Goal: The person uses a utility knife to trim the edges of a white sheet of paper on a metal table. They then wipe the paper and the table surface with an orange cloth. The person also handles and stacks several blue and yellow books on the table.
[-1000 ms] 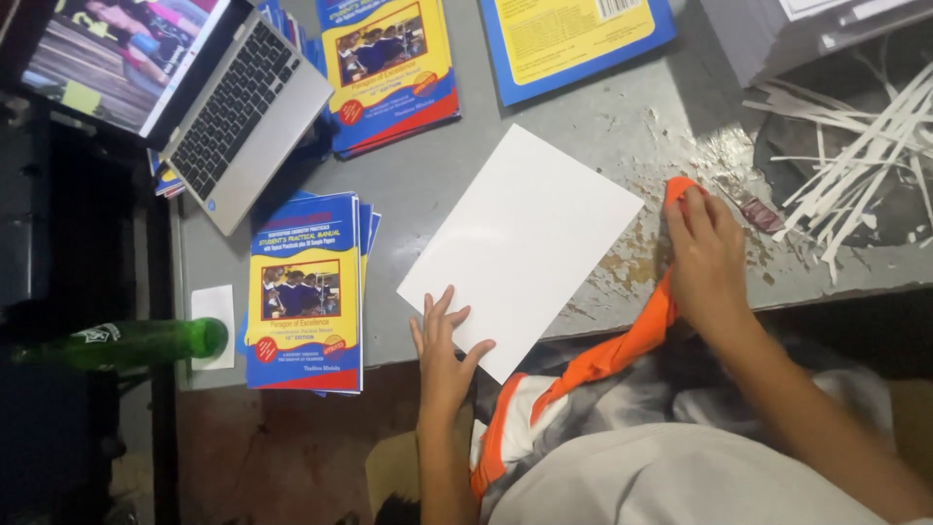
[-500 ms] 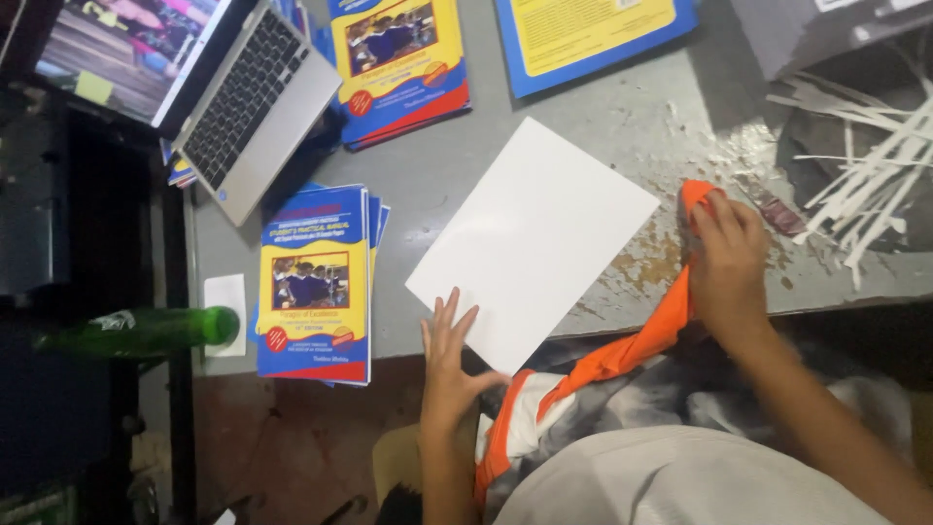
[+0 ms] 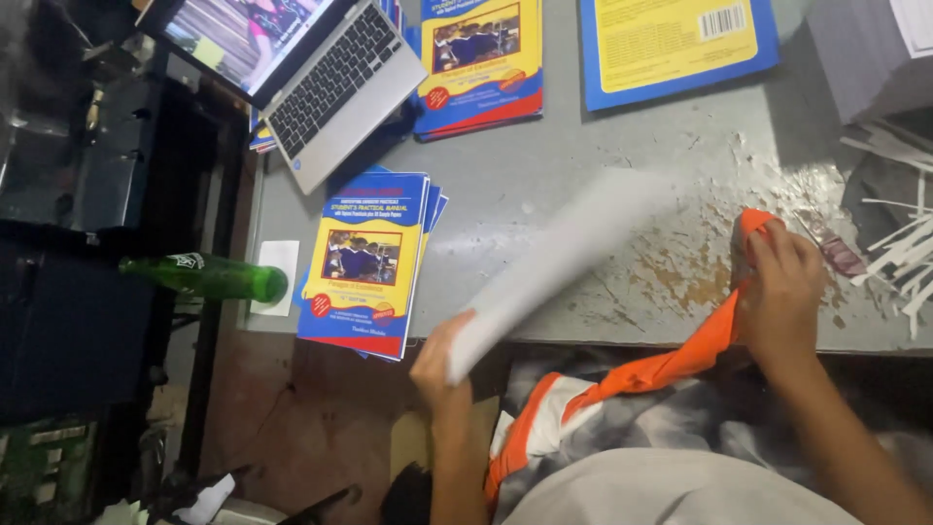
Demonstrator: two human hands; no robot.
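My left hand (image 3: 442,365) grips the near edge of a white sheet of paper (image 3: 554,262) and holds it lifted off the grey table (image 3: 603,146), tilted and blurred by motion. My right hand (image 3: 782,292) rests on an orange cloth (image 3: 680,360) at the table's front edge, fingers curled over it. The cloth runs from the tabletop down toward my lap. A stack of blue and yellow booklets (image 3: 364,262) lies just left of the left hand.
An open laptop (image 3: 311,68) sits at the back left. More booklets (image 3: 481,63) and a blue and yellow book (image 3: 675,44) lie at the back. A green bottle (image 3: 209,277) lies at the left edge. White paper strips (image 3: 894,253) pile at the right.
The white sheet lay flat on the table under my left hand; now the left hand has taken its edge and lifted it up. The right hand stays on the orange cloth.
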